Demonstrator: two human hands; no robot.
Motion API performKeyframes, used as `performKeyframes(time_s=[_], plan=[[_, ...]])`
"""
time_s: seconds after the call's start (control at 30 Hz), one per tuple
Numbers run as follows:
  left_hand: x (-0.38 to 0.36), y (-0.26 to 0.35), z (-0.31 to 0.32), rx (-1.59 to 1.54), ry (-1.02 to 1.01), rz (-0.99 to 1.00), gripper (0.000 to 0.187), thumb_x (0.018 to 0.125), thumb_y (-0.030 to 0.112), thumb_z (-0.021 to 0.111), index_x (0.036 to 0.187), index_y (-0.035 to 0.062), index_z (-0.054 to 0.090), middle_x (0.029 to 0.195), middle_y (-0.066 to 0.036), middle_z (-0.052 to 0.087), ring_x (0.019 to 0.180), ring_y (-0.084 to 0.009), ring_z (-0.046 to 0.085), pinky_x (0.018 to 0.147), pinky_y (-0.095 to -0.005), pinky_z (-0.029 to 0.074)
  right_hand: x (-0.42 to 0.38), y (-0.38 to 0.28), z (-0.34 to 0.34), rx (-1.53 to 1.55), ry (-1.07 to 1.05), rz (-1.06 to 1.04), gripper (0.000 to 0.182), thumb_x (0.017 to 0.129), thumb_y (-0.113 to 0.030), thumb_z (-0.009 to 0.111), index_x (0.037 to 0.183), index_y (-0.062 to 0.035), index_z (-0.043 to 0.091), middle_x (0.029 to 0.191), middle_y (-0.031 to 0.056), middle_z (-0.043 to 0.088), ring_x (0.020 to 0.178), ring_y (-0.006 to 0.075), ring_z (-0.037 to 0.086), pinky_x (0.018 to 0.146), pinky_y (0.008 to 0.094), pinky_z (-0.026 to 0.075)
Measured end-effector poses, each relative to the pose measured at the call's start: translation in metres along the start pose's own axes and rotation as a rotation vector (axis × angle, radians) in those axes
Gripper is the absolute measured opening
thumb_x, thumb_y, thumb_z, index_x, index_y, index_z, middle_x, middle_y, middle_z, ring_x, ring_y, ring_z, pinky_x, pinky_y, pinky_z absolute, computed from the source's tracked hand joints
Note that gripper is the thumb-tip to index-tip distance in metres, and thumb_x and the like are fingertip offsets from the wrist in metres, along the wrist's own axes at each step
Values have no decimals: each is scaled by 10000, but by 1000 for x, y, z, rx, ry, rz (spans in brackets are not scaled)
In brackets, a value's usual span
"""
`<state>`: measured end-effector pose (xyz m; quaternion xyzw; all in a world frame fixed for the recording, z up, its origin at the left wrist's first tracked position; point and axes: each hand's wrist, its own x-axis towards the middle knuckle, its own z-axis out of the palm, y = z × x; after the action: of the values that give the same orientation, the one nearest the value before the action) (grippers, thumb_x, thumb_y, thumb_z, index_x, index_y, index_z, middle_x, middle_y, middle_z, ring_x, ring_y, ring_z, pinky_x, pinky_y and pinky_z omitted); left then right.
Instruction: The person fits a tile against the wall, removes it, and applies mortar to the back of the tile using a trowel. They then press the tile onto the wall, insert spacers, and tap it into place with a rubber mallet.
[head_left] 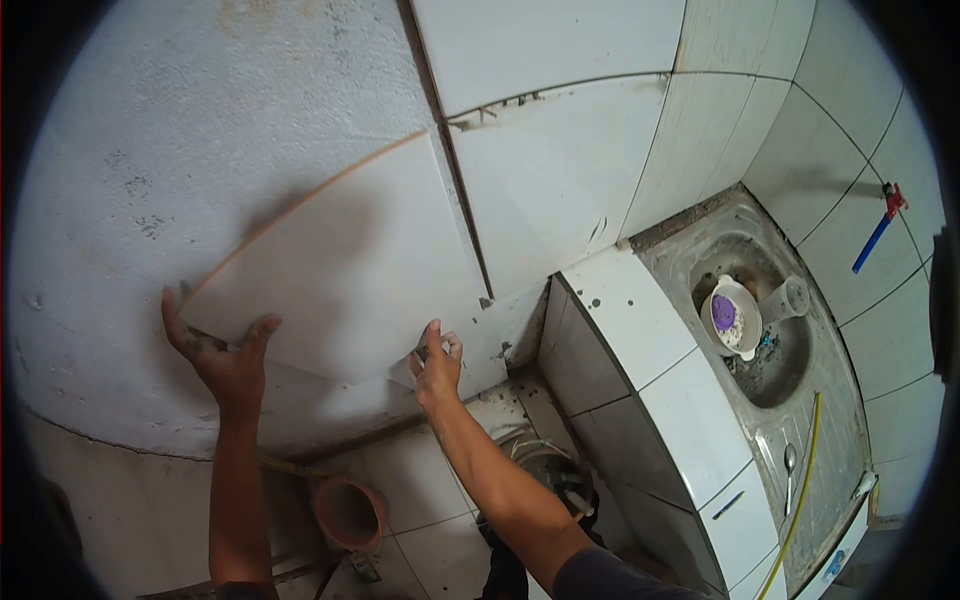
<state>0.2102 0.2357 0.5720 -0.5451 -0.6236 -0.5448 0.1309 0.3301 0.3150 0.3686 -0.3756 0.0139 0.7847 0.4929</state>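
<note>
A large white wall tile [340, 260] stands against the bare plastered wall, its orange-brown edge facing up. At its lower left corner my left hand [228, 365] grips it, thumb on the front face and fingers around the side edge. My right hand [437, 372] holds the bottom edge towards the right, thumb up and the other fingers curled, partly hidden. To the right, across a narrow dark gap, are white tiles [560, 180] fixed to the wall. A lower row of tile [480, 345] runs beneath the held one.
Below stand an orange-brown bucket [348, 512] and a dark bucket [548, 465] with tools. At right, a tiled ledge [690, 400] carries a pen [728, 505]. Beside it, a metal sink [835, 420] holds a white bowl [735, 340], a cup [788, 298] and a spoon [790, 470].
</note>
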Motion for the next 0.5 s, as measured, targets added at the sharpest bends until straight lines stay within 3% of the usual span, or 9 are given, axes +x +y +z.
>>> performKeyframes(time_s=[0.23, 0.33, 0.43, 0.5], plan=[[8, -4, 8, 84, -36, 64, 884, 674, 141, 786, 1327, 77, 193, 1258, -170, 317, 1111, -260, 440, 919, -364, 463, 1, -6, 4, -44, 41, -37, 693, 756, -406, 703, 1212, -124, 264, 1215, 125, 410, 1153, 284, 386, 947, 465, 348], [13, -2, 12, 184, 9, 81, 839, 689, 202, 776, 1319, 68, 238, 1266, -165, 328, 1124, -277, 441, 950, -365, 448, 2, -8, 7, -29, 45, -68, 692, 753, -396, 710, 1206, -120, 265, 1212, 135, 407, 1147, 283, 389, 949, 469, 346], [19, 10, 16, 246, 40, 151, 771, 686, 265, 774, 1281, 79, 320, 1193, -124, 395, 1075, -256, 470, 905, -371, 462, 5, -8, 11, -17, 72, -61, 709, 750, -392, 713, 1212, -123, 247, 1213, 140, 406, 1147, 284, 391, 954, 471, 342], [25, 12, 16, 458, 41, 265, 700, 684, 325, 766, 1237, 96, 403, 1121, -104, 431, 1013, -236, 492, 838, -362, 471, 5, -8, 11, 4, 62, -66, 718, 749, -392, 714, 1215, -125, 237, 1212, 142, 406, 1146, 285, 391, 956, 470, 340]])
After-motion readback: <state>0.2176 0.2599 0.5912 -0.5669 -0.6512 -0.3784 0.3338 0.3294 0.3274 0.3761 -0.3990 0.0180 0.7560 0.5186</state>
